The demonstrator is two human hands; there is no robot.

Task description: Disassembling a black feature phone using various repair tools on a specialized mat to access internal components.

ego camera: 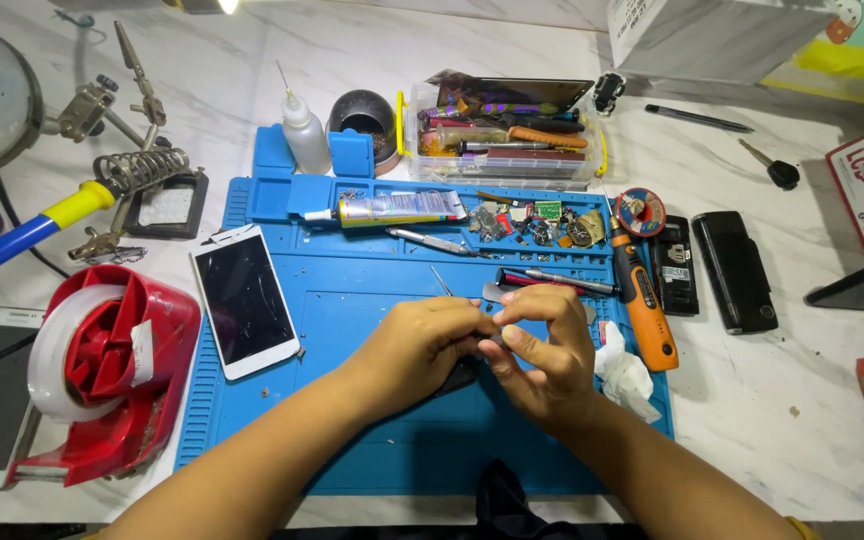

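Both hands meet over the middle of a blue repair mat (352, 310). My left hand (422, 345) and my right hand (542, 350) pinch a small dark part between their fingertips; the part is mostly hidden by the fingers. A thin metal tool tip (440, 280) sticks up from behind my left hand. Under the hands lies something dark on the mat, largely covered. A white phone (244, 298) with a dark screen lies on the mat to the left.
A red tape dispenser (112, 365) stands at the left, with a soldering iron (42, 225) behind it. An orange electric screwdriver (644, 300), a glue tube (397, 208), a tool box (502, 140), black phones (732, 270) and a crumpled tissue (624, 372) surround the mat.
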